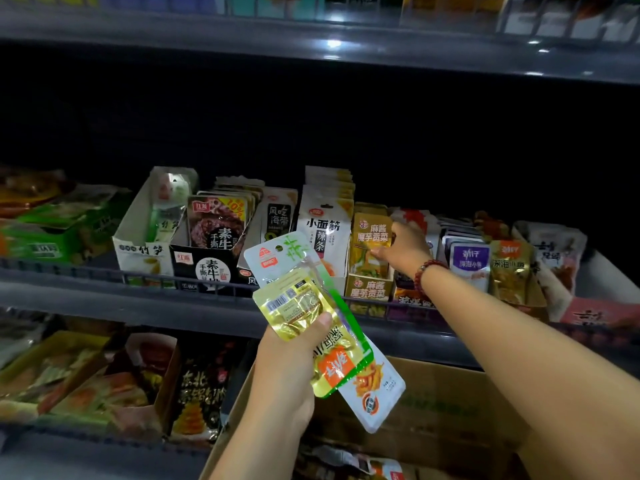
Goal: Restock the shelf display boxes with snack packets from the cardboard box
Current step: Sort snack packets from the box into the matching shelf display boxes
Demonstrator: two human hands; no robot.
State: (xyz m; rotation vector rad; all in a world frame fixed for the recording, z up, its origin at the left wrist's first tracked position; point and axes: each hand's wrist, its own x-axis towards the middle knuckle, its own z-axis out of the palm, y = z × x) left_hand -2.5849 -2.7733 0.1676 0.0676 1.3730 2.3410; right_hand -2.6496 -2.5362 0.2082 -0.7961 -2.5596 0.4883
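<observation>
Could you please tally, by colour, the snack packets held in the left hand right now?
Gold packet with a barcode, topmost in the left hand grip: 1
Yellow-and-green packet beneath it: 1
White packets: 2, one showing above, one below with an orange picture
Total: 4 visible; any hidden behind cannot be told.

view: one head-worn wide-angle camera | facing: forward and slightly down at a shelf | range: close, the middle tier is seen at arm's reach | frame: the shelf above is cut at the top, a cardboard box is seen at the bottom edge | edges: bent by the lens | shared: only one view is given
</observation>
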